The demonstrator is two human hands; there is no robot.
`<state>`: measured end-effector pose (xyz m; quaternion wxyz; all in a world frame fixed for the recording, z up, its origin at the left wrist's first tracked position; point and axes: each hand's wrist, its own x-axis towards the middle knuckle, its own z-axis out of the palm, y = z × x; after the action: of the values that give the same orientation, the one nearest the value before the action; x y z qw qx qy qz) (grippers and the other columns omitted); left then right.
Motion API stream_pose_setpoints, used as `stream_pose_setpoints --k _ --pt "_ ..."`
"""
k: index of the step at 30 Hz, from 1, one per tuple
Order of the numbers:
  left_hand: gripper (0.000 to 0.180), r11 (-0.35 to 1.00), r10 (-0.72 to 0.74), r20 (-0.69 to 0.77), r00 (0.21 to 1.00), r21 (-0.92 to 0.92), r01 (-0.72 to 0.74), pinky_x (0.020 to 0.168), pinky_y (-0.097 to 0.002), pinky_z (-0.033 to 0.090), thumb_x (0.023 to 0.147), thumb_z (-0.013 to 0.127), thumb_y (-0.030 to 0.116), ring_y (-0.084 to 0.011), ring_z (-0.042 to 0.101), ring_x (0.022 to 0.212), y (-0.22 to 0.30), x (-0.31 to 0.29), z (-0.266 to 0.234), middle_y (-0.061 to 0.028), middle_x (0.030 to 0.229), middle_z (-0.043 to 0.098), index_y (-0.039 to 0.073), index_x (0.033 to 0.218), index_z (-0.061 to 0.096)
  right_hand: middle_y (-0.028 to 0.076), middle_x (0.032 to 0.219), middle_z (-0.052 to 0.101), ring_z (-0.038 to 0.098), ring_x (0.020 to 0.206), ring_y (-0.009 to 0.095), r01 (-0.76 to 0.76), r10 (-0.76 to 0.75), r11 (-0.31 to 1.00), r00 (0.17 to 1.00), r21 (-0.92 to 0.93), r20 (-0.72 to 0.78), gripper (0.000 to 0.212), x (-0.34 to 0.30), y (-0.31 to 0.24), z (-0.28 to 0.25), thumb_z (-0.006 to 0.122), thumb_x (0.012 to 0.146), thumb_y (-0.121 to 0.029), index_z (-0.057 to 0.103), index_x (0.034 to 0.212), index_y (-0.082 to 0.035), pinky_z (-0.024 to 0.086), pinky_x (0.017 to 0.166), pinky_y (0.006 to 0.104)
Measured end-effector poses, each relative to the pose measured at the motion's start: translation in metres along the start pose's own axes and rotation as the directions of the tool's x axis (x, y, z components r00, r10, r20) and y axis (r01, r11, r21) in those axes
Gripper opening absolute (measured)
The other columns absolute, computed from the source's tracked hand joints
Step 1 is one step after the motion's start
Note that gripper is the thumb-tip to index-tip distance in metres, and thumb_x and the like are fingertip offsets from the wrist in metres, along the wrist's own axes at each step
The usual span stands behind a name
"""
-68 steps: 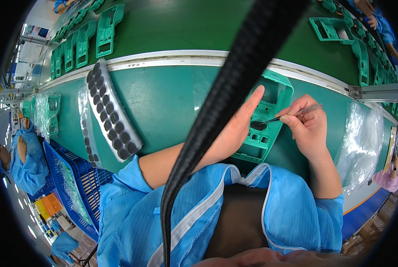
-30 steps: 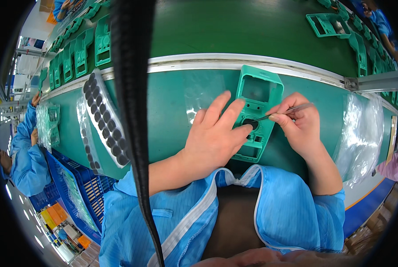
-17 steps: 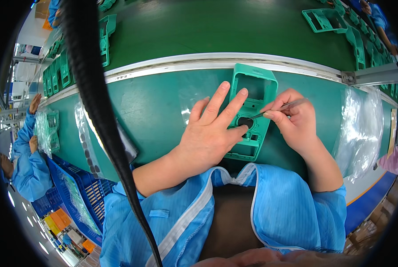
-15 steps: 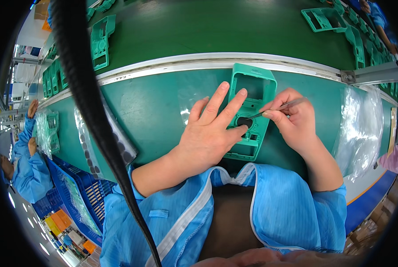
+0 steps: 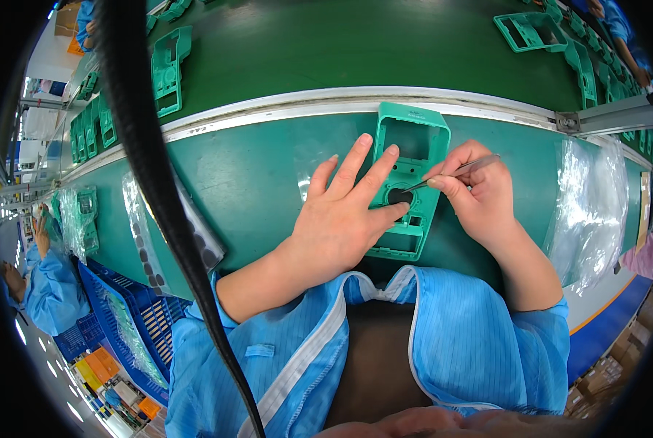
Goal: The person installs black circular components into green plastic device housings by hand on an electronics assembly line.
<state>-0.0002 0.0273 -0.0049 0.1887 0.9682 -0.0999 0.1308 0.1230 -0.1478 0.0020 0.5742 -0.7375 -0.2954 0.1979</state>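
Note:
A green plastic housing (image 5: 430, 146) lies on the bench in front of me, with a large rectangular opening at its far end. In the round recess near its middle sits a black disc (image 5: 398, 196). My left hand (image 5: 337, 212) rests over the housing's left side, fingers spread, its thumb at the near edge of the disc. Pinched in my right hand (image 5: 480, 190) is a pair of metal tweezers (image 5: 474, 166), whose dark tip touches or nearly touches the disc's upper right edge.
Sheets with black round pieces (image 5: 202, 244) lie to the left, partly behind a dark cable (image 5: 148, 160). Clear plastic bags (image 5: 589, 212) are at right. Beyond the metal rail, green housings (image 5: 169, 69) sit on a green belt (image 5: 326, 51). A blue crate (image 5: 115, 306) and a co-worker (image 5: 49, 285) are at left.
The housing has shifted very slightly to the left and away from me, both hands moving with it. The co-worker's hand at left has moved toward the bagged green parts.

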Motion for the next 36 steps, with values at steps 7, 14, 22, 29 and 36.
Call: stream_pose_setpoints --k 7,14,22,29,36 --pt "0.026 0.999 -0.027 0.017 0.999 -0.02 0.027 0.095 -0.0447 0.031 0.066 0.074 0.024 -0.0337 0.027 0.132 0.002 0.0 -0.001 -0.0095 0.137 0.041 0.028 0.091 0.072 0.005 0.078 0.057 0.053 0.058 0.006 0.013 -0.013 1.0 1.0 -0.008 0.008 0.008 -0.002 0.004 -0.001 0.064 0.08 -0.001 0.058 0.076 0.002 0.042 0.05 0.0201" --pt "0.027 0.999 -0.032 0.024 0.999 -0.017 0.033 0.096 -0.0443 0.031 0.064 0.075 0.024 -0.0337 0.026 0.133 0.002 0.0 -0.002 -0.0092 0.139 0.04 0.028 0.091 0.072 0.01 0.085 0.061 0.053 0.062 0.006 0.019 -0.008 0.99 0.997 0.137 -0.079 0.011 -0.001 -0.006 -0.006 0.061 0.083 -0.001 0.05 0.085 0.0 0.043 0.053 0.0191" --pt "0.03 0.999 -0.045 0.023 0.999 -0.003 0.045 0.097 -0.0448 0.03 0.063 0.075 0.026 -0.0359 0.024 0.133 0.002 0.0 -0.001 -0.0098 0.14 0.038 0.028 0.093 0.071 0.009 0.081 0.062 0.055 0.064 0.007 0.07 -0.062 0.981 0.997 0.183 -0.048 0.012 -0.004 -0.008 -0.014 0.062 0.082 0.0 0.049 0.083 -0.003 0.043 0.054 0.0198" --pt "0.044 0.996 -0.073 0.075 0.995 0.059 0.068 0.097 -0.0498 0.027 0.066 0.074 0.028 -0.0375 0.021 0.134 0.004 0.002 -0.001 -0.0116 0.144 0.03 0.029 0.109 0.064 0.01 0.074 0.06 0.059 0.062 0.013 0.287 -0.284 0.952 0.958 -0.104 0.038 0.012 -0.006 -0.002 -0.014 0.063 0.081 -0.001 0.05 0.081 -0.001 0.045 0.053 0.0222" --pt "0.042 0.997 -0.071 0.067 0.995 -0.015 0.072 0.096 -0.0511 0.028 0.065 0.074 0.027 -0.0393 0.024 0.132 0.0 0.004 -0.002 -0.0125 0.143 0.033 0.023 0.106 0.064 0.009 0.074 0.061 0.061 0.061 0.012 0.254 -0.255 0.965 0.967 -0.06 -0.002 0.011 -0.013 -0.002 -0.013 0.062 0.078 0.002 0.051 0.079 -0.002 0.046 0.053 0.0215"
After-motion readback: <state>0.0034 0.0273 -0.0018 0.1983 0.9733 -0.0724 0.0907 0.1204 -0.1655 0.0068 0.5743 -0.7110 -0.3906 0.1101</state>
